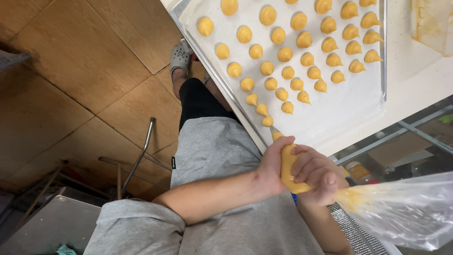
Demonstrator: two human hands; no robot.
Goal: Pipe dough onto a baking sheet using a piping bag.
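Both my hands hold a clear piping bag filled with yellow dough. My left hand wraps the bag near its nozzle. My right hand grips it behind, where the slack plastic trails to the right. The nozzle points at the near corner of a metal baking tray lined with white paper. Several rows of small piped yellow mounds cover the paper. The nearest mound lies just beyond the nozzle.
The tray rests on a white counter; a yellow-smeared sheet lies at its far corner. Under the counter are shelves with a jar. A metal chair frame stands on the wooden floor, and a steel surface is at lower left.
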